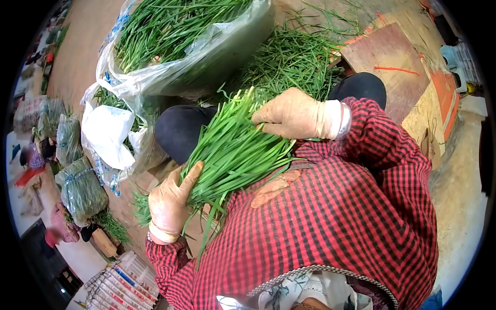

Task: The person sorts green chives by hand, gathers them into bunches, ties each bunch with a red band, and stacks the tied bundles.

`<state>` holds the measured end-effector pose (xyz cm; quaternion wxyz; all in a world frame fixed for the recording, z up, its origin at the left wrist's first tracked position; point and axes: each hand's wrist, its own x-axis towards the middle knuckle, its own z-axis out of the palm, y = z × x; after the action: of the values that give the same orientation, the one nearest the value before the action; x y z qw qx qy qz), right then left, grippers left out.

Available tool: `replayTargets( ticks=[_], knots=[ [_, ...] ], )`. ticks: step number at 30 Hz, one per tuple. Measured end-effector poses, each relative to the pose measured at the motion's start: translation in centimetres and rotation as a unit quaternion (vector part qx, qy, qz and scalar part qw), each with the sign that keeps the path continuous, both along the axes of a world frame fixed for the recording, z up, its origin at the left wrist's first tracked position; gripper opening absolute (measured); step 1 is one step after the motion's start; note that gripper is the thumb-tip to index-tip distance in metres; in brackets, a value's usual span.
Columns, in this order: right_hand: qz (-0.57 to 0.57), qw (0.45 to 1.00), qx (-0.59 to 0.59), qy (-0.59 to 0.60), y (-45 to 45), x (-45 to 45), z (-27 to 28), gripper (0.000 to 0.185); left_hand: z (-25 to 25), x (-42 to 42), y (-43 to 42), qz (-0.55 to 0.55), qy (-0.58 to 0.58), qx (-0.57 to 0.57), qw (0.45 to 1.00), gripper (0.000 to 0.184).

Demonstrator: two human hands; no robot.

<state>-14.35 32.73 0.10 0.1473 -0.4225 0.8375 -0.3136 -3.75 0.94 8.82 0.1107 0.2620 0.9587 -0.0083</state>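
A thick bunch of green chives (235,142) lies across my lap, its pale stem ends pointing up and its leaf tips hanging down. My left hand (171,200), in a thin pale glove, grips the leafy lower left side, thumb on top and fingers hidden underneath. At the stem end, my gloved right hand (297,114) is closed with fingertips pinched at the edge of the bunch. Just beyond my knees a large clear plastic bag (206,67) stands open, filled with more chives (170,28).
Loose chives (299,62) are heaped on the floor beyond my right hand. A brown board (387,67) lies to the right. A white plastic bag (107,135) is at the left. Farther left are wrapped bundles of greens (82,191), another person (62,223) and stacked white-and-red packs (121,284).
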Motion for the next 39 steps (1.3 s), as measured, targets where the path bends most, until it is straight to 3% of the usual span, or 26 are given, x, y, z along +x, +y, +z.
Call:
replayTargets(
  ticks=[2,4,6,9,10,12,13,14,15,16,17,18,20,21,23,24,26,27,28,29,30,32,34,35,38,39],
  knots=[
    [0.017,1.000,-0.003,0.003,0.4,-0.3,-0.3,0.036,-0.1,0.4,-0.3,0.021,-0.023,-0.004,1.000,0.086],
    [-0.119,0.986,-0.095,-0.065,2.3,-1.2,-0.4,0.027,-0.4,0.6,-0.6,0.040,-0.046,-0.007,0.998,0.091],
    [-0.278,0.913,-0.164,-0.249,4.2,-1.7,1.4,0.024,-1.1,0.7,-1.0,0.047,-0.010,0.017,0.999,0.085],
    [-0.438,0.840,-0.196,-0.254,8.4,-3.3,-0.4,0.032,-1.5,0.6,-1.3,0.059,-0.014,0.031,0.998,0.086],
    [-0.413,0.865,-0.088,-0.270,10.4,-4.2,-0.7,0.040,-1.5,0.6,-1.3,0.061,-0.011,0.035,0.997,0.086],
    [-0.309,0.944,-0.058,-0.106,10.7,-3.2,-1.9,0.056,-1.3,0.5,-1.1,0.066,-0.021,0.033,0.997,0.085],
    [-0.320,0.924,-0.068,-0.197,9.1,-1.9,-0.2,0.072,-1.2,0.4,-1.1,0.070,-0.035,0.030,0.996,0.085],
    [-0.298,0.938,-0.030,-0.172,7.8,-1.1,0.6,0.082,-1.0,0.3,-0.9,0.069,-0.035,0.029,0.997,0.085],
    [-0.249,0.956,-0.064,-0.142,6.6,0.1,1.9,0.083,-0.9,0.1,-0.6,0.074,-0.039,0.031,0.996,0.085],
    [-0.224,0.950,-0.081,-0.200,5.2,0.9,3.0,0.083,-0.8,0.1,-0.4,0.079,-0.044,0.032,0.995,0.084],
    [-0.178,0.972,0.004,-0.151,3.8,1.1,4.4,0.077,-0.9,0.1,-0.3,0.077,-0.043,0.030,0.996,0.084],
    [-0.148,0.970,0.037,-0.189,2.6,1.5,4.2,0.068,-0.9,0.1,-0.4,0.071,-0.038,0.022,0.997,0.084],
    [-0.126,0.988,0.036,-0.082,0.9,2.0,2.5,0.048,-0.8,0.0,-0.3,0.064,-0.029,0.011,0.997,0.083],
    [-0.127,0.988,0.034,-0.082,0.6,1.9,1.6,0.048,-0.7,0.1,-0.1,0.066,-0.034,0.006,0.997,0.082],
    [-0.142,0.984,-0.024,-0.105,0.3,1.5,0.0,0.027,-0.6,0.1,-0.1,0.069,-0.038,0.001,0.997,0.082],
    [-0.141,0.984,-0.024,-0.106,0.3,1.5,-1.0,0.027,-0.7,0.2,-0.2,0.069,-0.038,0.008,0.997,0.082],
    [-0.158,0.962,-0.220,-0.036,0.8,1.3,-2.3,0.011,-0.7,0.3,-0.2,0.070,-0.037,0.016,0.997,0.082],
    [-0.175,0.952,-0.243,-0.066,1.6,0.7,-2.5,0.010,-0.7,0.3,-0.2,0.076,-0.041,0.021,0.996,0.082],
    [-0.234,0.904,-0.263,-0.244,2.8,0.0,-1.6,0.010,-0.7,0.3,-0.2,0.083,-0.045,0.026,0.995,0.082],
    [-0.313,0.812,-0.290,-0.398,3.9,-0.7,-0.6,0.011,-0.8,0.2,-0.2,0.083,-0.045,0.027,0.995,0.082],
    [-0.354,0.831,-0.274,-0.331,5.1,-1.2,-0.1,0.014,-0.9,0.2,-0.3,0.080,-0.045,0.052,0.994,0.080],
    [-0.409,0.820,-0.245,-0.316,8.5,-2.4,-2.0,0.021,-0.8,0.1,-0.3,0.077,-0.043,0.080,0.993,0.078],
    [-0.315,0.937,-0.093,-0.116,9.4,-1.9,-2.9,0.040,-0.4,0.1,-0.1,0.105,-0.080,0.040,0.990,0.074],
    [-0.236,0.968,-0.056,-0.061,9.1,-1.0,-2.3,0.064,-0.5,0.1,-0.1,0.105,-0.081,0.040,0.990,0.074],
    [-0.114,0.992,-0.056,0.001,4.9,0.3,-0.1,0.094,-0.9,-0.2,0.0,0.081,-0.064,0.066,0.992,0.072],
    [-0.086,0.995,-0.041,0.019,3.0,0.2,0.8,0.089,-0.9,-0.3,0.1,0.079,-0.067,0.054,0.993,0.071]
  ],
)
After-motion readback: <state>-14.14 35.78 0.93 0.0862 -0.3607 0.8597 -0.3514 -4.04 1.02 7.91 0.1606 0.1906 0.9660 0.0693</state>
